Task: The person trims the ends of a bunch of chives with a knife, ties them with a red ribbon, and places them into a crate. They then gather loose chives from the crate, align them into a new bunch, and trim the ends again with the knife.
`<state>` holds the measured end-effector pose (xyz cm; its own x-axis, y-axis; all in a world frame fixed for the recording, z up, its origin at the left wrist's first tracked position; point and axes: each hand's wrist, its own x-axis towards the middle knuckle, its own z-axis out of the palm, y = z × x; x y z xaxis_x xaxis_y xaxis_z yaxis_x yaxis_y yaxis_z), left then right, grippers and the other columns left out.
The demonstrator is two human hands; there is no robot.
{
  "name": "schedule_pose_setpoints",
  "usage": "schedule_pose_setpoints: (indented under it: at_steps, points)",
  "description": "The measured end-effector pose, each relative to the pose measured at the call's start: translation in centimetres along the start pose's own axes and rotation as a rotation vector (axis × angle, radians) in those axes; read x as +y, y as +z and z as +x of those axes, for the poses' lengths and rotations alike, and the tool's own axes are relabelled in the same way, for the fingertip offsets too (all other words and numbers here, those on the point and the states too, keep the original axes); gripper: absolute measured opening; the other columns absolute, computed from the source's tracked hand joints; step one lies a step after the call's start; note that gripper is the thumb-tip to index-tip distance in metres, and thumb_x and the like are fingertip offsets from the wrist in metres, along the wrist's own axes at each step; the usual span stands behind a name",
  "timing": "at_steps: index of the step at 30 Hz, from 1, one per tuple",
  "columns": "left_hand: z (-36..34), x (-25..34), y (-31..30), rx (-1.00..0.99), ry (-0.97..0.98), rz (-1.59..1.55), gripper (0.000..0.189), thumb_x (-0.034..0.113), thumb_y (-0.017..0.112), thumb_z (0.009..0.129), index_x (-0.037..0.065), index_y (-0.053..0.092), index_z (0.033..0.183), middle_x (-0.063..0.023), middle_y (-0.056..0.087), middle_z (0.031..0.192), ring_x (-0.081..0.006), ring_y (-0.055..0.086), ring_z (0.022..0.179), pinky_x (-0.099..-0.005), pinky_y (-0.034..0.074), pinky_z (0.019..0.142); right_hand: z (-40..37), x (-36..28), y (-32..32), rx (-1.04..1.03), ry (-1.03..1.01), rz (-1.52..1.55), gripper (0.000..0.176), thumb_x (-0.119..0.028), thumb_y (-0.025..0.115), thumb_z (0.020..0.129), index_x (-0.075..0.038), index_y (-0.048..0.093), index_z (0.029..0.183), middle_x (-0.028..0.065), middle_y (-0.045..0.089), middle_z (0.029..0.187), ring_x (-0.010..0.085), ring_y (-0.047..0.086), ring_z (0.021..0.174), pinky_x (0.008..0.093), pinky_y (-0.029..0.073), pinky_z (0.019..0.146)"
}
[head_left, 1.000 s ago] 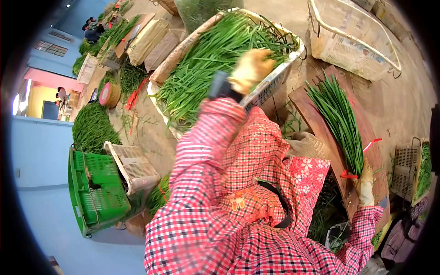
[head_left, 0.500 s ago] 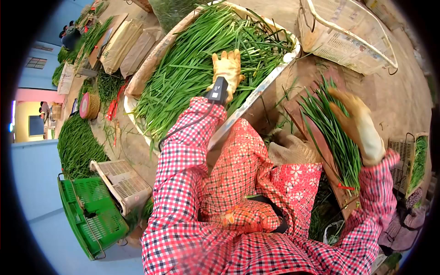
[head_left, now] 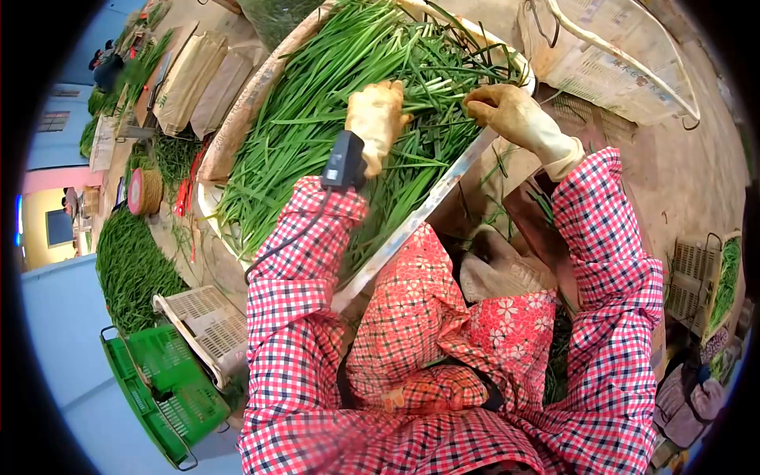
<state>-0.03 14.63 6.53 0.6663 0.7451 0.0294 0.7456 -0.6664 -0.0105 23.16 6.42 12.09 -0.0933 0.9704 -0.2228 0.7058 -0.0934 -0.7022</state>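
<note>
A large pale tub (head_left: pixel 237 131) in front of me is heaped with long green garlic chives (head_left: pixel 305 111), some showing white stem ends. My left hand (head_left: pixel 376 119), in a stained yellowish glove with a black device strapped at the wrist, curls closed on the leaves in the middle of the heap. At the tub's right rim, my right hand (head_left: pixel 518 123), gloved too, has its fingers pinched together at stalks on the heap's edge. Below my right forearm is a reddish-brown board (head_left: pixel 542 229), with the bundle on it mostly hidden by my sleeve.
A pale plastic basket (head_left: pixel 609 67) stands beyond the tub on the right. On the left are a green crate (head_left: pixel 166 396), a beige crate (head_left: pixel 207 324), a chive pile (head_left: pixel 134 269) and a twine spool (head_left: pixel 146 191). Another crate (head_left: pixel 693 277) with greens sits at far right.
My right hand has moved from above the bundle on the board up and left to the tub's edge, its fingers closing. My left hand has shifted slightly left and its fingers have curled in.
</note>
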Motion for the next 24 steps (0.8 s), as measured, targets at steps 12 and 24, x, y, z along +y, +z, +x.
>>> schedule_pose_setpoints:
  at_steps: [12,24]
  points:
    - [0.8,-3.7,0.0,0.204,-0.300,-0.557,0.047,0.028,0.074,0.082,-0.006,0.061,0.111,-0.0277,0.066,0.102,-0.0399,0.065,0.097,-0.0419,0.052,0.085,2.3,-3.6,1.5,0.153,0.604,0.816,0.040,-0.018,0.066,0.092,0.001,0.057,0.126,0.0159,0.064,0.117,0.0222,0.067,0.092,0.0304,0.060,0.079]
    - [2.6,-3.8,-0.4,0.227,-0.332,-0.558,0.055,0.034,0.074,0.080,-0.007,0.061,0.114,-0.0292,0.064,0.110,-0.0394,0.063,0.103,-0.0406,0.050,0.090,9.7,-0.7,6.7,0.258,0.655,1.064,0.048,-0.032,0.071,0.089,-0.007,0.060,0.128,0.0124,0.058,0.129,0.0245,0.055,0.116,0.0357,0.048,0.094]
